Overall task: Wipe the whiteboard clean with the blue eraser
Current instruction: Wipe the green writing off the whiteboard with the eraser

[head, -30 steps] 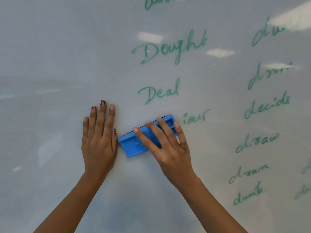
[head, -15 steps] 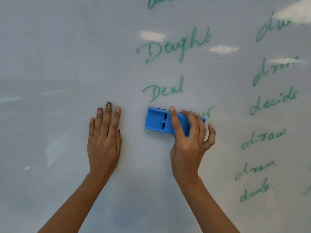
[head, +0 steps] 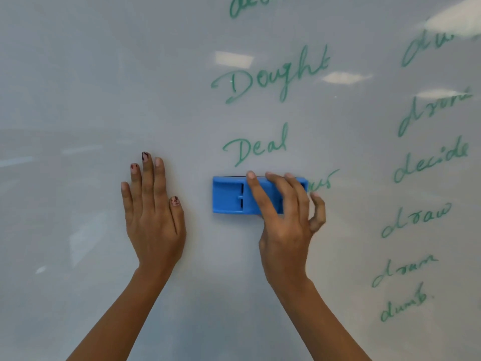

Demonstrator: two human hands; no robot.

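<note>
The blue eraser (head: pixel 229 195) lies level against the whiteboard (head: pixel 91 87), just under the green word "Deal" (head: pixel 256 148). My right hand (head: pixel 285 225) holds the eraser's right half, fingers laid across it with the tips hooked over its top edge and the little finger curled off to the right. The eraser's right end covers the start of a partly wiped word, of which the tail (head: pixel 324 179) still shows. To the eraser's left, my left hand (head: pixel 152 212) rests flat on the board with straight fingers.
Green handwriting fills the upper middle and right of the board: "Dought" (head: pixel 270 76), "decide" (head: pixel 432 160), "draw" (head: pixel 416 220), "dumb" (head: pixel 403 304) and others. The left side and bottom of the board bear no writing. Ceiling lights reflect in the surface.
My right hand has slid the eraser to the right and turned it from tilted to level, wiping more of the word under "Deal". My left hand stays flat in place.
</note>
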